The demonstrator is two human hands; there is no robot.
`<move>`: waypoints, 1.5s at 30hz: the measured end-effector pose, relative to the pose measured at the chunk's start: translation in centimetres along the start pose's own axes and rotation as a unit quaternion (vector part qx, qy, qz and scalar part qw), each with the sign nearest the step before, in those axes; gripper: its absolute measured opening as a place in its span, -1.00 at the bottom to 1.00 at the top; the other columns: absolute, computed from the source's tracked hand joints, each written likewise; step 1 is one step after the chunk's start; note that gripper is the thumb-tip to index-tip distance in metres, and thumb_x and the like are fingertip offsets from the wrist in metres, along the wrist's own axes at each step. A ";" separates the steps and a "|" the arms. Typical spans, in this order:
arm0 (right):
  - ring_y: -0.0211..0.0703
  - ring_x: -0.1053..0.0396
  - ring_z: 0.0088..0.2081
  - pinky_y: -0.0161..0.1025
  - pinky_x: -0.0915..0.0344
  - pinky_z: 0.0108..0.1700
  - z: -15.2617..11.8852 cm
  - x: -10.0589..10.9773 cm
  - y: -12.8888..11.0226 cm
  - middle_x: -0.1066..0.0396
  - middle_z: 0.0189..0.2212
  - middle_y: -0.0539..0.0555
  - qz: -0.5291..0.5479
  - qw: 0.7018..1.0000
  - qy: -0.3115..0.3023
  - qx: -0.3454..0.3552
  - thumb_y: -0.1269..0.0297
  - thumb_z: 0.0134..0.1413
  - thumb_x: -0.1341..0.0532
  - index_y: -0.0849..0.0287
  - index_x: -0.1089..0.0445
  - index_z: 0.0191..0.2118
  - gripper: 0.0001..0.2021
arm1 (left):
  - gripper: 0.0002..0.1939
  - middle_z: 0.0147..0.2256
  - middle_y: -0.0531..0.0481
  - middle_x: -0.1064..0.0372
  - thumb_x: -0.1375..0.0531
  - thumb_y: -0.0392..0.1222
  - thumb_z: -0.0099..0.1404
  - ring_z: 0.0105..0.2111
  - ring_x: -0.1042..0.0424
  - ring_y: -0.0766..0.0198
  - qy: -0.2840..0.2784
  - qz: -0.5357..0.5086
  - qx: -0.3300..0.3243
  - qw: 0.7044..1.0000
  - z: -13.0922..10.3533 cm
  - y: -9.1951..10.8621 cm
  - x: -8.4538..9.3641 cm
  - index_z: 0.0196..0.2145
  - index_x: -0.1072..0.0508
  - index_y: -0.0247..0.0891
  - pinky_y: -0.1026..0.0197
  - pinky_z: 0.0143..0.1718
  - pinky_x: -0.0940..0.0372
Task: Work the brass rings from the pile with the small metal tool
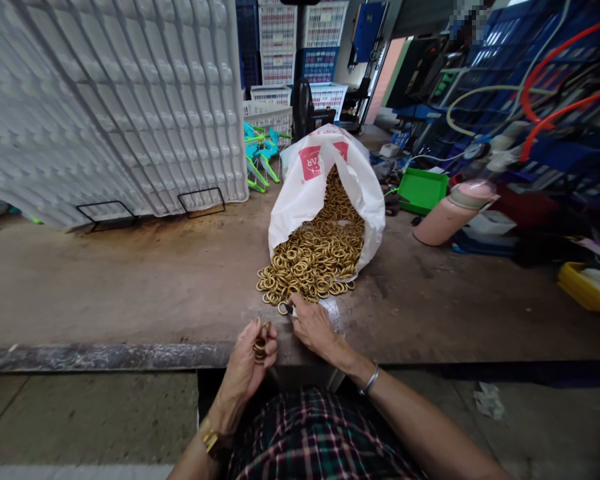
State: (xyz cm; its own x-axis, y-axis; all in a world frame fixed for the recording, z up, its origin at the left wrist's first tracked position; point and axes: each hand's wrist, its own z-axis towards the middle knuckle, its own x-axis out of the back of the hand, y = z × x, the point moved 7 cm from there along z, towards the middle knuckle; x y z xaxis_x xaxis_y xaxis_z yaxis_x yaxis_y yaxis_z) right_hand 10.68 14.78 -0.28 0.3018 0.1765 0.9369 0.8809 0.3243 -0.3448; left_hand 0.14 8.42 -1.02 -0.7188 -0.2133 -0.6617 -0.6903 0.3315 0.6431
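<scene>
A white plastic bag (293, 193) with red print lies open on the brown table (180, 293), and a heap of brass-coloured rings (315, 257) spills from its mouth. At the table's front edge, my left hand (250, 357) is closed around several of these rings, stacked in its fingers. My right hand (315, 327) reaches to the near edge of the heap, its fingers closed on a small dark tool (289, 309) whose tip is beside one ring (283, 308). Most of the tool is hidden by the fingers.
White moulded trays (180, 100) stand upright at the left in black wire holders. Right of the bag are a green bin (423, 190), a pink bottle (450, 217) and a yellow tray (585, 290). Turquoise and green clips (263, 157), a black fan (303, 107) and stacked crates (277, 40) are behind.
</scene>
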 end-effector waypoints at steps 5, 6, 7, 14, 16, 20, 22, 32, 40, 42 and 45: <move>-0.11 -0.38 -0.33 -0.30 -0.04 -0.37 0.8 -0.2 -1.0 -0.44 -0.35 0.12 -0.044 0.999 0.002 -0.009 0.34 0.05 -0.05 0.17 -0.18 -0.14 -0.79 | -0.78 -0.51 0.04 -0.32 -0.25 -0.16 0.06 -0.66 -0.17 0.51 0.028 -0.060 0.002 0.998 0.4 0.5 1.7 -0.42 -0.29 -0.29 0.46 -0.72 0.03; -0.10 -0.39 -0.33 -0.29 -0.05 -0.36 0.9 -0.3 -1.1 -0.44 -0.36 0.14 -0.054 0.998 -0.004 -0.015 0.33 0.05 -0.06 0.18 -0.18 -0.14 -0.78 | -0.79 -0.52 0.06 -0.31 -0.26 -0.18 0.04 -0.66 -0.17 0.50 0.024 -0.069 0.003 0.997 0.4 0.7 1.9 -0.38 -0.31 -0.28 0.46 -0.72 0.02; -0.09 -0.39 -0.34 -0.29 -0.06 -0.36 1.0 -0.4 -1.1 -0.44 -0.36 0.14 -0.063 0.998 -0.010 -0.021 0.32 0.05 -0.07 0.18 -0.17 -0.13 -0.78 | -0.78 -0.53 0.06 -0.30 -0.26 -0.21 0.03 -0.65 -0.18 0.50 0.021 -0.078 0.005 0.997 0.4 0.8 2.0 -0.36 -0.32 -0.28 0.46 -0.71 0.01; -0.08 -0.39 -0.34 -0.28 -0.07 -0.37 1.2 -0.5 -1.0 -0.43 -0.38 0.14 -0.074 0.997 -0.019 -0.029 0.29 0.08 -0.03 0.18 -0.15 -0.13 -0.79 | -0.83 -0.46 -0.01 -0.34 -0.28 -0.29 -0.03 -0.53 -0.31 0.42 0.038 -0.107 0.031 0.993 0.2 1.1 2.7 -0.48 -0.35 -0.34 0.47 -0.69 -0.03; -0.08 -0.39 -0.35 -0.28 -0.06 -0.38 1.1 -0.6 -0.9 -0.43 -0.38 0.14 -0.068 0.997 -0.014 -0.025 0.28 0.08 -0.03 0.19 -0.15 -0.13 -0.78 | -0.81 -0.45 -0.02 -0.36 -0.30 -0.31 -0.06 -0.51 -0.33 0.39 0.053 -0.104 0.037 0.992 0.2 0.9 2.8 -0.49 -0.34 -0.33 0.47 -0.69 -0.03; -0.12 -0.36 -0.40 -0.29 -0.05 -0.39 0.9 -0.7 -0.4 -0.41 -0.43 0.10 -0.022 1.000 0.002 -0.012 0.36 0.03 -0.03 0.20 -0.18 -0.16 -0.79 | -0.75 -0.51 0.04 -0.31 -0.32 -0.21 -0.05 -0.56 -0.29 0.44 0.057 -0.074 0.030 0.995 0.3 0.3 2.6 -0.51 -0.29 -0.32 0.48 -0.71 0.01; -0.18 -0.33 -0.43 -0.32 -0.05 -0.39 0.8 -0.4 -0.2 -0.39 -0.45 0.05 0.050 0.998 0.024 -0.005 0.41 0.02 -0.02 0.18 -0.21 -0.21 -0.82 | -0.72 -0.56 0.10 -0.25 -0.30 -0.13 -0.01 -0.62 -0.23 0.48 0.051 -0.024 0.014 0.998 0.4 0.0 2.3 -0.53 -0.26 -0.31 0.48 -0.73 0.02; -0.32 -0.24 -0.55 -0.38 -0.18 -0.44 -0.8 -0.2 -0.9 -0.26 -0.63 -0.12 0.482 0.875 0.029 -0.023 0.26 0.06 -0.01 0.12 -0.14 -0.40 -0.91 | -0.65 -0.58 0.15 -0.21 -0.21 0.06 0.06 -0.70 -0.11 0.51 0.064 0.200 -0.068 0.975 0.6 -0.2 0.3 -0.35 -0.31 -0.28 0.45 -0.74 -0.01; -0.34 -0.18 -0.56 -0.39 -0.13 -0.44 -0.8 1.3 -0.8 -0.22 -0.64 -0.12 0.420 0.907 0.020 -0.010 0.20 0.06 -0.04 0.17 -0.22 -0.45 -0.83 | -0.82 -0.64 0.11 -0.21 -0.21 -0.08 0.09 -0.63 -0.17 0.41 0.104 0.345 -0.185 0.914 0.2 1.6 0.4 -0.48 -0.43 -0.26 0.38 -0.60 -0.10; -0.35 -0.16 -0.55 -0.40 -0.10 -0.46 -0.8 1.5 -0.7 -0.21 -0.63 -0.12 0.390 0.920 0.026 -0.004 0.20 0.03 -0.06 0.17 -0.24 -0.45 -0.83 | -0.89 -0.56 0.06 -0.31 -0.22 -0.15 0.07 -0.53 -0.26 0.35 0.092 0.373 -0.235 0.893 -0.1 2.1 -0.1 -0.46 -0.46 -0.25 0.34 -0.47 -0.17; -0.35 -0.12 -0.55 -0.40 -0.05 -0.47 -0.7 1.1 -0.7 -0.17 -0.64 -0.12 0.350 0.936 0.034 0.000 0.24 0.03 -0.05 0.18 -0.22 -0.53 -0.81 | -0.89 -0.53 0.04 -0.34 -0.22 -0.16 0.07 -0.51 -0.26 0.35 0.081 0.382 -0.239 0.889 -0.1 2.0 -0.3 -0.46 -0.47 -0.25 0.34 -0.43 -0.17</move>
State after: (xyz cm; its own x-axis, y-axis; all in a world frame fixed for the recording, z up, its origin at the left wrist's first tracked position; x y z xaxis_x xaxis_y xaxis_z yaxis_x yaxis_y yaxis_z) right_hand 10.67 14.08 1.01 0.8281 0.2858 0.4823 0.4578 0.1517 -0.8760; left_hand -1.03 9.04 0.58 -0.9689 -0.2350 0.0777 0.0759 0.0168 0.9970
